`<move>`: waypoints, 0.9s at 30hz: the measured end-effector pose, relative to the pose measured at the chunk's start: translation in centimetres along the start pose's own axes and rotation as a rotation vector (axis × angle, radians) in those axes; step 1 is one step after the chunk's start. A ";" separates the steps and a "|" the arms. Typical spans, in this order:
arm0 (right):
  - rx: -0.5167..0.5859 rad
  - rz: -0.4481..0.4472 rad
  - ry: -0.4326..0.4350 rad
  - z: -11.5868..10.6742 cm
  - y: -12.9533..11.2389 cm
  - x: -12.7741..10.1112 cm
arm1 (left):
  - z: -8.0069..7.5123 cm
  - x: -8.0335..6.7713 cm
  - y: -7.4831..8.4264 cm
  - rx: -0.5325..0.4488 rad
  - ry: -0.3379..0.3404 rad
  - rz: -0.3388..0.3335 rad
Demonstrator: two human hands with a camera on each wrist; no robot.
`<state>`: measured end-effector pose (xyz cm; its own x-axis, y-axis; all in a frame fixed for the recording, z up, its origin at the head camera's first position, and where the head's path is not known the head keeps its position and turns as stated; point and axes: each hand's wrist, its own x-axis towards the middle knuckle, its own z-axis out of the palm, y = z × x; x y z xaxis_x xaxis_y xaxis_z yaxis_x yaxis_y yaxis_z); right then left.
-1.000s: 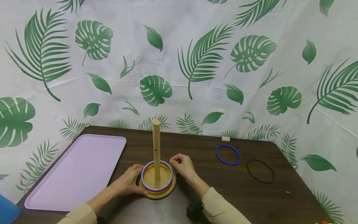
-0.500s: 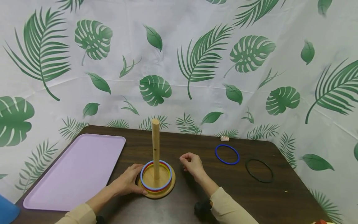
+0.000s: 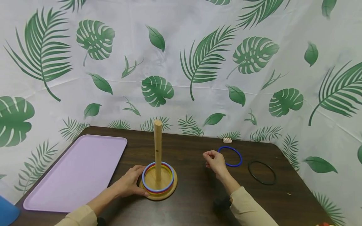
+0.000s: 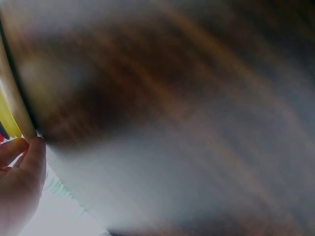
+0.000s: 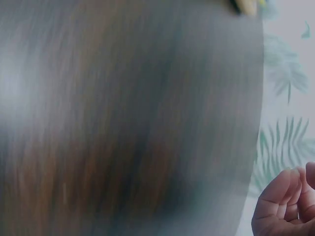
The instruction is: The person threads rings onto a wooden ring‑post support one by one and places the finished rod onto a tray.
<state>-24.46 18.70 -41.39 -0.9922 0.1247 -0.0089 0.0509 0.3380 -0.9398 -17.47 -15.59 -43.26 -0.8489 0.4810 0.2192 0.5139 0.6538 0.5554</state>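
A wooden ring-stacking stand (image 3: pixel 158 150) stands upright on the dark table, its peg rising from a round base. Around the foot of the peg lie stacked rings: a light blue ring (image 3: pixel 145 185) on top, with red and yellow rims below it. My left hand (image 3: pixel 128 183) grips the base's left edge, thumb in front and fingers behind; the left wrist view catches fingertips against the wooden rim (image 4: pixel 15 93). My right hand (image 3: pixel 216 163) is over the table to the right of the stand, fingers loosely curled and holding nothing. It overlaps the left side of a dark blue ring (image 3: pixel 240 156).
A black ring (image 3: pixel 262 183) lies right of the blue ring. Near the table's back edge is a small pale block (image 3: pixel 227 140). A lilac tray (image 3: pixel 82 169) fills the left side, with a blue object (image 3: pixel 8 208) at the lower left corner. Leaf-printed cloth hangs behind.
My right hand has moved away from the stacked rings, rightward across the table to beside the dark blue ring. The left hand stays on the stand's base, and the rings have not shifted.
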 end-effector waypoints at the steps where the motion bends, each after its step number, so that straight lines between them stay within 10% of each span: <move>1: 0.000 0.004 0.009 -0.6 0.1 0.2 | 0.0 0.0 0.0 0.003 0.001 0.003; 14: -0.014 0.047 0.189 -8.1 2.0 2.4 | 0.1 0.0 -0.2 0.002 -0.005 -0.015; 27: -0.405 0.017 0.289 -11.1 4.2 3.5 | 0.1 0.1 -0.3 0.003 -0.008 -0.022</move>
<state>-26.40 30.93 -41.56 -0.9216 0.3671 0.1260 0.1637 0.6619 -0.7316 -17.66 -15.66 -43.52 -0.8590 0.4710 0.2007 0.4955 0.6661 0.5574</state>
